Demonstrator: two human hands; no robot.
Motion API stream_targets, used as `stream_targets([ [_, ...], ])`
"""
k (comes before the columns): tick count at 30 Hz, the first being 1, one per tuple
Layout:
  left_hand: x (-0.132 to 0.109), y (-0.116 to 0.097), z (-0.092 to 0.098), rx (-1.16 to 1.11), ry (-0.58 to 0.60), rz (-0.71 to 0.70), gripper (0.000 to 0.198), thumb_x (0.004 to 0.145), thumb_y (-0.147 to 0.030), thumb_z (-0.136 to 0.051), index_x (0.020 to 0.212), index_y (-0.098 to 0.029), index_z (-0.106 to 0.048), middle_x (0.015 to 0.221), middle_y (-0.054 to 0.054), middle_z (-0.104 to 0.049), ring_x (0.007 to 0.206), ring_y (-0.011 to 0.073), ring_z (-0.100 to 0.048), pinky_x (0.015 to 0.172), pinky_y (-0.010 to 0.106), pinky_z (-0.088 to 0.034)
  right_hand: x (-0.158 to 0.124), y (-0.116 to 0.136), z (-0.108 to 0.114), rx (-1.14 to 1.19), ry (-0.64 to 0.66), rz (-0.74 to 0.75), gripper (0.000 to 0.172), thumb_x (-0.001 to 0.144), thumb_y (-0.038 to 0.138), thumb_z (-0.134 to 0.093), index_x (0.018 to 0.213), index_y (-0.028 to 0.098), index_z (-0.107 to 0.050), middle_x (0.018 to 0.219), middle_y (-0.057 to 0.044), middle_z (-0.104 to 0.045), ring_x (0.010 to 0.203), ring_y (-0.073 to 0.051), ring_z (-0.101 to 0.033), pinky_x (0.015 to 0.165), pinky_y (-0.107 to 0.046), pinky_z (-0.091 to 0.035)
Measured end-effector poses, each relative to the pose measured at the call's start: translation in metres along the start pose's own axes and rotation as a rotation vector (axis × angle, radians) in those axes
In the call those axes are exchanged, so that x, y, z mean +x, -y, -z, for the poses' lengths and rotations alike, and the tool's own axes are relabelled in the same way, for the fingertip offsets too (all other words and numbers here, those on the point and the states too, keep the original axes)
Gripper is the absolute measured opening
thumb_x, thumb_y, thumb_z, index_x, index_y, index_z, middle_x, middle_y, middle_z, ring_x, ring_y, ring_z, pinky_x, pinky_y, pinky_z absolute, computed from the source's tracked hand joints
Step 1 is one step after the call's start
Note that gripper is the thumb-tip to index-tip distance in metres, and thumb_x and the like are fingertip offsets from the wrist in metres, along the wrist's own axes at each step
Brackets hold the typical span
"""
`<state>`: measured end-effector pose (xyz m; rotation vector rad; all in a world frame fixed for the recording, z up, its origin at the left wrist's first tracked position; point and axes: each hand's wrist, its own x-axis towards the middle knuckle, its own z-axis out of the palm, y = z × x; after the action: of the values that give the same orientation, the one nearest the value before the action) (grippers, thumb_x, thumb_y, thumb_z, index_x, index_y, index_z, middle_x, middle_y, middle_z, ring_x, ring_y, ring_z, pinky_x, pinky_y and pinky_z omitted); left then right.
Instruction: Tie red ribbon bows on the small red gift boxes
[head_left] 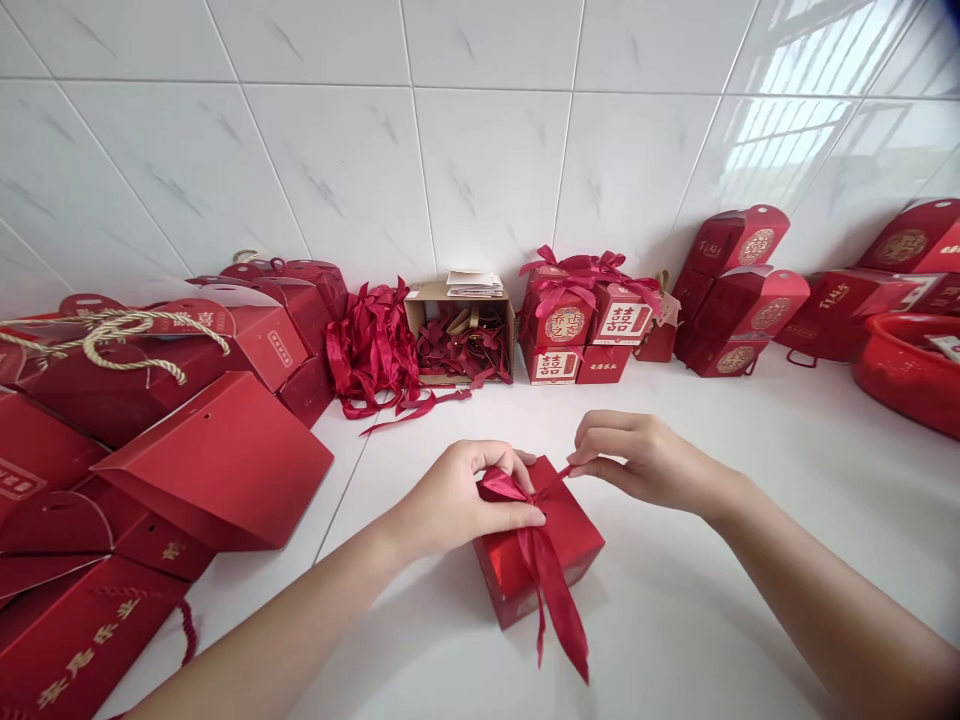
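Note:
A small shiny red gift box sits on the white surface in front of me. A dark red ribbon is wrapped over its top, with two tails hanging down the front. My left hand rests on the box's left top edge, thumb and fingers pinched on a ribbon loop. My right hand is at the box's upper right, fingertips pinching the other part of the ribbon near the knot.
Large red gift bags with rope handles are piled at the left. A heap of red ribbons and a cardboard box of ribbons stand by the tiled wall. Tied small boxes, more red boxes and a red basin lie right.

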<state>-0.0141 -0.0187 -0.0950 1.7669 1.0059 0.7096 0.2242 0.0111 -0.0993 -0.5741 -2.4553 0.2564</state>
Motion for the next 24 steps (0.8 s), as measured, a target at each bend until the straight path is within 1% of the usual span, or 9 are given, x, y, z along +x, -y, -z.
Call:
stream_targets([
  [2, -0.001, -0.003, 0.003, 0.002, 0.029, 0.009, 0.023, 0.066, -0.027, -0.077, 0.073, -0.018, -0.056, 0.1, 0.008, -0.07, 0.111, 0.0275, -0.059, 0.088, 0.038, -0.048, 0.0, 0.001, 0.001, 0.022, 0.009, -0.011, 0.015, 0.093, 0.023, -0.052, 0.085, 0.017, -0.063, 0.079, -0.006, -0.061, 0.068, -0.014, -0.056, 0.06, -0.025, -0.046],
  [5, -0.002, -0.005, 0.004, 0.007, 0.042, -0.029, 0.016, 0.075, -0.029, -0.069, 0.073, -0.018, -0.059, 0.1, 0.007, -0.071, 0.111, 0.0258, -0.06, 0.09, 0.037, -0.047, 0.001, 0.003, 0.004, 0.054, 0.04, -0.019, 0.013, 0.092, 0.023, -0.054, 0.086, 0.017, -0.064, 0.084, -0.007, -0.063, 0.073, -0.015, -0.058, 0.064, -0.026, -0.047],
  [8, -0.001, -0.004, 0.0, 0.02, -0.02, -0.026, 0.018, 0.081, -0.03, -0.063, 0.068, -0.018, -0.06, 0.093, 0.007, -0.072, 0.111, 0.0259, -0.06, 0.09, 0.036, -0.046, 0.001, 0.004, 0.006, 0.063, 0.055, -0.025, 0.011, 0.091, 0.02, -0.056, 0.087, 0.017, -0.065, 0.08, -0.006, -0.064, 0.07, -0.014, -0.058, 0.062, -0.025, -0.046],
  [11, 0.0, 0.0, -0.004, 0.064, -0.064, -0.005, 0.016, 0.077, -0.029, -0.067, 0.067, -0.018, -0.062, 0.093, 0.007, -0.073, 0.11, 0.0262, -0.061, 0.091, 0.036, -0.046, 0.001, 0.003, 0.006, 0.064, 0.042, -0.016, 0.011, 0.09, 0.019, -0.057, 0.085, 0.016, -0.066, 0.074, -0.004, -0.064, 0.064, -0.013, -0.058, 0.058, -0.024, -0.045],
  [12, 0.001, 0.001, -0.004, 0.063, -0.069, -0.007, 0.018, 0.076, -0.029, -0.069, 0.063, -0.019, -0.06, 0.093, 0.007, -0.073, 0.111, 0.026, -0.061, 0.091, 0.036, -0.046, 0.001, 0.003, 0.005, 0.065, 0.035, -0.006, 0.012, 0.09, 0.02, -0.056, 0.084, 0.016, -0.066, 0.072, -0.004, -0.064, 0.063, -0.012, -0.058, 0.057, -0.023, -0.045],
  [14, 0.002, 0.003, -0.004, 0.032, -0.086, -0.022, 0.033, 0.074, -0.028, -0.069, 0.053, -0.02, -0.045, 0.087, 0.006, -0.074, 0.111, 0.0262, -0.061, 0.09, 0.037, -0.047, 0.001, 0.001, 0.005, 0.062, 0.032, 0.017, 0.016, 0.091, 0.02, -0.055, 0.081, 0.016, -0.067, 0.071, -0.005, -0.063, 0.063, -0.012, -0.058, 0.056, -0.023, -0.045],
  [17, 0.003, 0.006, -0.004, 0.001, -0.109, -0.047, 0.051, 0.073, -0.027, -0.069, 0.053, -0.022, -0.022, 0.074, 0.005, -0.072, 0.112, 0.0274, -0.061, 0.088, 0.038, -0.05, 0.0, -0.002, 0.004, 0.068, 0.034, 0.032, 0.021, 0.093, 0.021, -0.051, 0.08, 0.016, -0.067, 0.07, -0.005, -0.062, 0.062, -0.012, -0.058, 0.055, -0.023, -0.045],
  [21, 0.003, 0.008, -0.005, 0.021, -0.115, -0.071, 0.053, 0.071, -0.026, -0.07, 0.055, -0.023, -0.019, 0.068, 0.004, -0.069, 0.11, 0.0273, -0.061, 0.084, 0.037, -0.052, -0.001, -0.007, 0.004, 0.108, 0.034, 0.033, 0.019, 0.093, 0.02, -0.052, 0.081, 0.016, -0.067, 0.071, -0.005, -0.063, 0.063, -0.012, -0.06, 0.056, -0.022, -0.046],
  [24, 0.002, 0.006, -0.003, 0.03, -0.093, -0.054, 0.049, 0.07, -0.026, -0.071, 0.053, -0.022, -0.026, 0.072, 0.005, -0.07, 0.112, 0.0276, -0.06, 0.084, 0.037, -0.051, -0.002, -0.005, 0.005, 0.119, 0.045, 0.04, 0.019, 0.092, 0.018, -0.052, 0.081, 0.016, -0.067, 0.072, -0.005, -0.063, 0.063, -0.012, -0.059, 0.057, -0.022, -0.046],
])
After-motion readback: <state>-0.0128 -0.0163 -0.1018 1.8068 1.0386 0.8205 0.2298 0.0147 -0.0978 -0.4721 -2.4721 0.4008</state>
